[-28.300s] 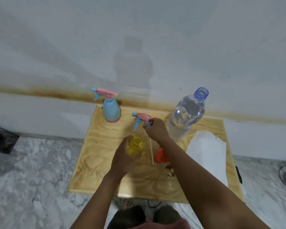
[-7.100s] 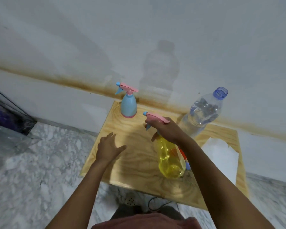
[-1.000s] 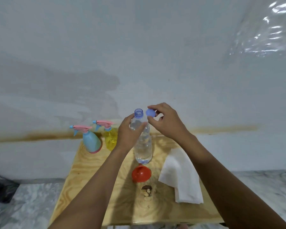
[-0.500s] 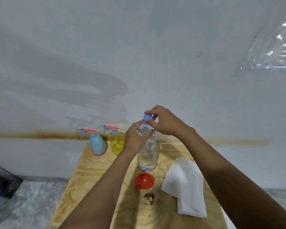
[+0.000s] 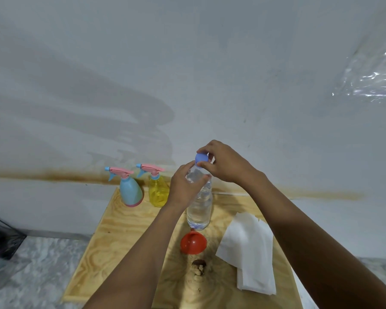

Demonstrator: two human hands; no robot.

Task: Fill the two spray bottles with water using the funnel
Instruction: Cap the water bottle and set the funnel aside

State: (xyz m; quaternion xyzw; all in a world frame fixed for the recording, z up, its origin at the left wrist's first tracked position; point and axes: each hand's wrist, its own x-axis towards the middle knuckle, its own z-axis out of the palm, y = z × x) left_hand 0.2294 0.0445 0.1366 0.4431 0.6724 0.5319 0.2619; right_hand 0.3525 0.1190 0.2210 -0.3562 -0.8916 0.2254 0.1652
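Blue spray bottle (image 5: 130, 192) and yellow spray bottle (image 5: 157, 192) stand trigger-capped at the bench (image 5: 120, 230) back; left hand (image 5: 184, 186) grips the water bottle (image 5: 200, 208) neck; right hand (image 5: 225, 166) pinches its blue cap (image 5: 201, 157); seemingly recapping; next, twist tight.

The cap (image 5: 202, 157) is back on the water bottle (image 5: 198, 210)

A second ago the right hand (image 5: 225, 163) held it beside the open mouth; now it sits on the neck. The yellow spray bottle (image 5: 157, 190) has moved to the tabletop's (image 5: 120, 230) far left corner.

bare left forearm (image 5: 143, 253), bare right forearm (image 5: 299, 230), both uncovered to the frame's lower edge, bare left hand (image 5: 183, 186), bare right hand (image 5: 226, 166)
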